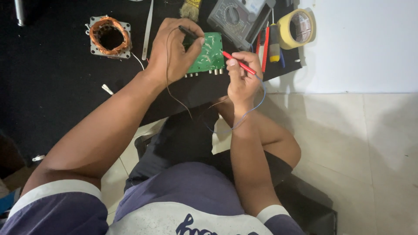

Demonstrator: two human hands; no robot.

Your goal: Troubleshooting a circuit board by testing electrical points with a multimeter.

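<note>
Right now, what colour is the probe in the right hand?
Red probe, clearest in the head view.

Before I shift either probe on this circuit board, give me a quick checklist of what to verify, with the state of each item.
1. Left hand holds the black probe on the green circuit board: ok.
2. Right hand grips the red probe, tip on the board: ok.
3. Exact contact points under the tips: cannot tell.
4. Multimeter within sight behind the board: ok; its reading: cannot tell.
5. Leads hang free over the lap, untangled: ok.
6. Board steady on the black mat: cannot tell.
</note>
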